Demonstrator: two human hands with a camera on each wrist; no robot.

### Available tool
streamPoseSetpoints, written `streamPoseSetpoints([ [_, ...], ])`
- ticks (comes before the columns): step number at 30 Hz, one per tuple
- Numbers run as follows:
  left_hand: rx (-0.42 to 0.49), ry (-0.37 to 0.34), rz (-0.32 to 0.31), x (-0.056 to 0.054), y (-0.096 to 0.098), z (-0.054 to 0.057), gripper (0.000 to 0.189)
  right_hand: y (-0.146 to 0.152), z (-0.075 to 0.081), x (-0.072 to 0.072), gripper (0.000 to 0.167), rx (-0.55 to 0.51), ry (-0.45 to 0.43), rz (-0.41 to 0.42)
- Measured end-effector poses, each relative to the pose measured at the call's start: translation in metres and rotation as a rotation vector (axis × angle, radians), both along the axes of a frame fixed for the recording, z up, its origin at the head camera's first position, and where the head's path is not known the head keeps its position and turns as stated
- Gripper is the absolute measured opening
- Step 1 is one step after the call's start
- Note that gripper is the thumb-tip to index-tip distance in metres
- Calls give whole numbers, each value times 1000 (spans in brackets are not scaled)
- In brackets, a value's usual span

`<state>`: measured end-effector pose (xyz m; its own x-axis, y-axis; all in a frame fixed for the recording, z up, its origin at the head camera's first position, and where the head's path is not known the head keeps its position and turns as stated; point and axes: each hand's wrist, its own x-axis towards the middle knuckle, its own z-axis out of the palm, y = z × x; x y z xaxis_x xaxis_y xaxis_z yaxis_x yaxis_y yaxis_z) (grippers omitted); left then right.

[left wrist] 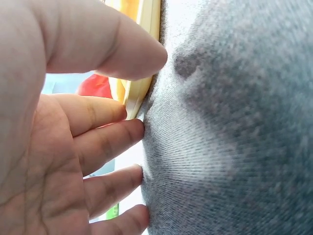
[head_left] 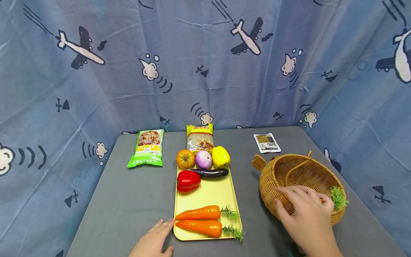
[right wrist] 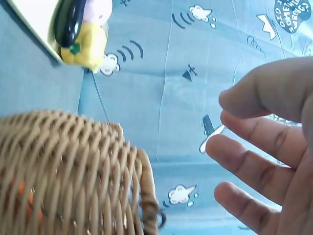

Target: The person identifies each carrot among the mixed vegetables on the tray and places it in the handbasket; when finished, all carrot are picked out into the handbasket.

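Observation:
My left hand (head_left: 154, 240) rests on the grey table, fingers spread, fingertips right at the left rim of the yellow tray (head_left: 215, 194). Two carrots (head_left: 203, 228) with green tops lie on the tray's near end. Farther up it are a red bell pepper (head_left: 188, 181), an eggplant (head_left: 212, 173), a small pumpkin (head_left: 185, 159), a purple onion (head_left: 203, 159) and a yellow bell pepper (head_left: 220, 157). Over the near side of the wicker basket (head_left: 273, 178) my right hand (head_left: 306, 216) hovers, fingers loosely bent around nothing. A green leafy top (head_left: 338, 198) shows inside the basket; orange glints through its weave.
A green-and-white food packet (head_left: 149, 148) lies at the back left. Behind the tray is a yellow-topped clear bag (head_left: 200, 138). A small white pouch (head_left: 267, 142) lies behind the basket. Blue printed cloth (head_left: 192, 89) hangs around the table's back and sides.

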<state>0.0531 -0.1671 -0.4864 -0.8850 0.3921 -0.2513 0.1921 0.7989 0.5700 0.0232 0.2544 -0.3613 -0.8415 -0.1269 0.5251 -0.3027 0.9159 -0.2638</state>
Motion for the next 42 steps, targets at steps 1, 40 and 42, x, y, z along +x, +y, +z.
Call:
streamPoseSetpoints([
  [1,-1,-7,3,0,0,0,77,-3,-1,0,27,1,-6,6],
  [40,-17,4,4,0,1,1,75,-88,-38,-19,30,178,-100,281],
  [42,-15,-2,7,0,1,2,75,-91,-41,-20,30,185,-113,288],
])
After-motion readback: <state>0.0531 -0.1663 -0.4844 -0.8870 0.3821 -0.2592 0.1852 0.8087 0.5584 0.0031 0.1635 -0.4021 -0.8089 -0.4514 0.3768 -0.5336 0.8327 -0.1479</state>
